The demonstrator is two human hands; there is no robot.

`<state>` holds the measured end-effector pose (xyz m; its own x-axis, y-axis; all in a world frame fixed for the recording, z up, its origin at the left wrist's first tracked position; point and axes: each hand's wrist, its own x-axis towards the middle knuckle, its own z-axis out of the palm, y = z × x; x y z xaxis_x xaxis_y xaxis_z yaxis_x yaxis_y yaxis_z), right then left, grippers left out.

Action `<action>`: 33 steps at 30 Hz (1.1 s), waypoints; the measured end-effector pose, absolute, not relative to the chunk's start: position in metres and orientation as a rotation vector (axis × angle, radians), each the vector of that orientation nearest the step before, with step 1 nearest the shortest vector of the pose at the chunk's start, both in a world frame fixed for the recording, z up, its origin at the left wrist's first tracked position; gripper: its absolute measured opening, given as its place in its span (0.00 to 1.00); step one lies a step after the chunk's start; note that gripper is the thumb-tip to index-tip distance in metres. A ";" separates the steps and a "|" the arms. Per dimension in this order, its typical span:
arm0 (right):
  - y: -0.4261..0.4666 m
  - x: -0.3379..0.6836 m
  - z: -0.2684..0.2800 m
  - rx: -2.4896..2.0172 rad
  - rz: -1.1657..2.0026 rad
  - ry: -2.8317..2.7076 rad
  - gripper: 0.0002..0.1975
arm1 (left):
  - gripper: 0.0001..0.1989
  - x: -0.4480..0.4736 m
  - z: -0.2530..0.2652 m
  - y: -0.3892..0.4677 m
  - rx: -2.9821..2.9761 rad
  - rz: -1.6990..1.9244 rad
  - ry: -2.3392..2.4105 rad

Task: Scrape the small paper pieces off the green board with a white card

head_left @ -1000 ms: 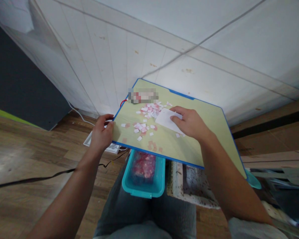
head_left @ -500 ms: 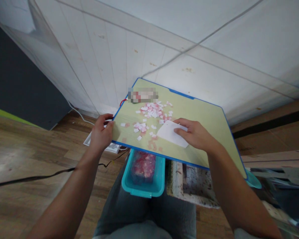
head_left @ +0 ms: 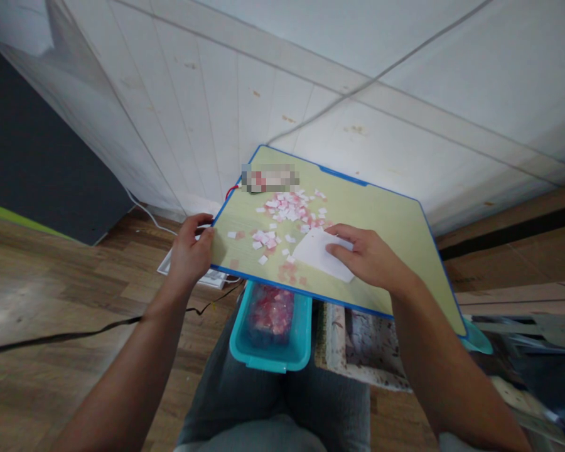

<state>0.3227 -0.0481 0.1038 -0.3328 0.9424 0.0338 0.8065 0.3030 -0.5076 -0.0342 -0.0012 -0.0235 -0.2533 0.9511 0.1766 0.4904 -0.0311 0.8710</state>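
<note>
A pale yellow-green board with a blue rim [head_left: 381, 220] lies in front of me. Its left edge is gripped by my left hand [head_left: 192, 246], thumb on the near side and fingers curled at the edge. My right hand [head_left: 365, 254] pinches a flat white card [head_left: 321, 252], which rests tilted on the board. Just left of the card are scattered small white and pink paper-like pieces [head_left: 287, 206], with a smaller cluster [head_left: 264, 240] closer to my left hand. A few pinkish flat bits [head_left: 289, 272] lie by the board's near edge.
Below the board's near edge, a turquoise tub [head_left: 270, 358] holds a clear bag of pink-red pieces [head_left: 270, 314]. Beside it stands a speckled box [head_left: 353, 373]. A blurred-out item [head_left: 270, 179] lies at the board's far left. A white wall [head_left: 263, 75] rises behind.
My right hand and the white card have shifted slightly left, toward the small pieces. My left hand stays at the board's edge.
</note>
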 end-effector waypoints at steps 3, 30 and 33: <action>-0.040 0.324 0.100 -1.634 0.513 -2.270 0.17 | 0.20 -0.034 -0.024 -0.001 1.501 1.237 1.763; 0.012 0.307 0.101 -1.895 0.060 -2.149 0.20 | 0.19 -0.035 -0.023 0.000 1.509 1.235 1.717; 0.010 0.300 0.105 -1.717 0.215 -2.270 0.20 | 0.20 -0.035 -0.023 -0.001 1.496 1.228 1.735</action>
